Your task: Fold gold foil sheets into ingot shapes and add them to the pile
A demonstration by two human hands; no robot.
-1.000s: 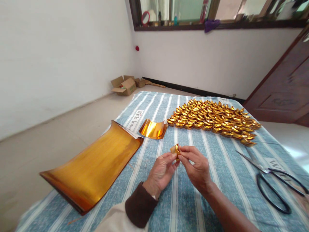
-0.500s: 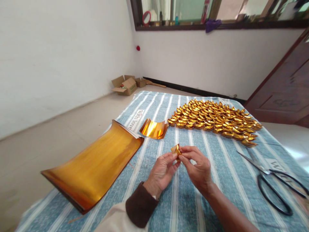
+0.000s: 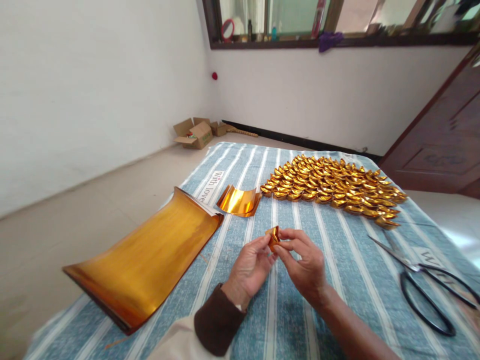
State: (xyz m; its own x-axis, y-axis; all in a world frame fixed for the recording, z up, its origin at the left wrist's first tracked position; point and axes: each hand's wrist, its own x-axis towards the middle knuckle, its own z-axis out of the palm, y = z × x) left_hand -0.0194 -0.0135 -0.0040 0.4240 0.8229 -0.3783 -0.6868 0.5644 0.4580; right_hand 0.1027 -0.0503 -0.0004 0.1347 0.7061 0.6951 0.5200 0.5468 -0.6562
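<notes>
fingertips of the left hand and right hand stay pinched together on the small gold foil piece, now squeezed narrower and turned more upright than a second ago, suggesting another crease going in, just nearer than the curled foil sheet.

Both hands' fingers pinch a folded gold paper.
</notes>
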